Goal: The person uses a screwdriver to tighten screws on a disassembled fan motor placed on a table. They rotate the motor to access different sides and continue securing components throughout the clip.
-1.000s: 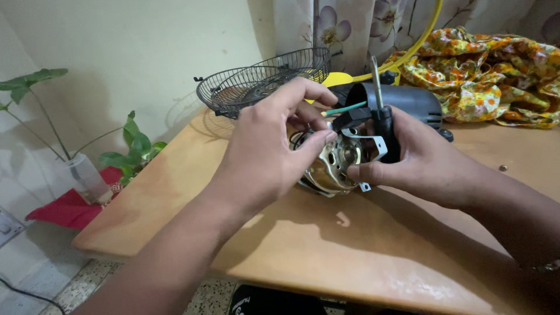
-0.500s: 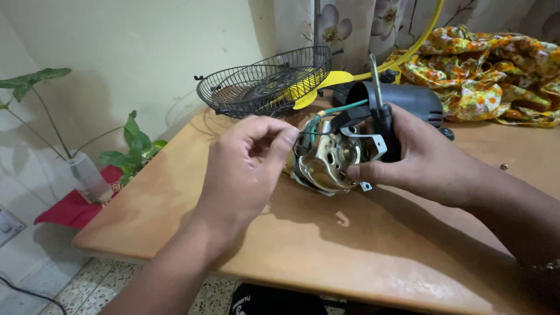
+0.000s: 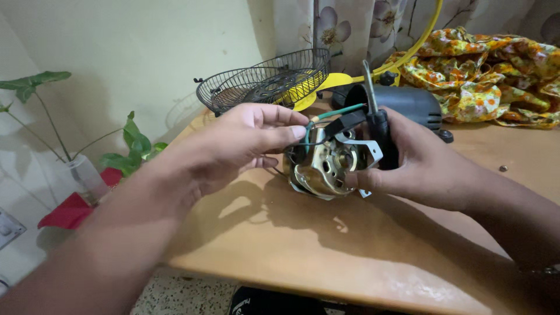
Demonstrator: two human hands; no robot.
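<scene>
My right hand (image 3: 429,166) wraps around the fan motor (image 3: 326,166), holding it tilted above the tabletop (image 3: 291,245). My left hand (image 3: 242,143), palm down, pinches the green wire (image 3: 338,111) between thumb and fingertips.

A wooden tabletop (image 3: 361,256) fills the lower middle, its near edge running from 9 o'clock down to 5 o'clock. Behind it, from 9 to 12 o'clock, stands a plain pale yellow-green wall (image 3: 146,46), evenly lit and carrying soft shadows. At 12 to 1 o'clock hangs a light curtain (image 3: 350,29) printed with large flowers. At 9 o'clock a leafy green plant (image 3: 131,146) rises from a clear vase (image 3: 87,175), with something red (image 3: 70,207) lying beside it. At 7 o'clock, under the tabletop edge, shows a speckled stone floor (image 3: 181,291).
</scene>
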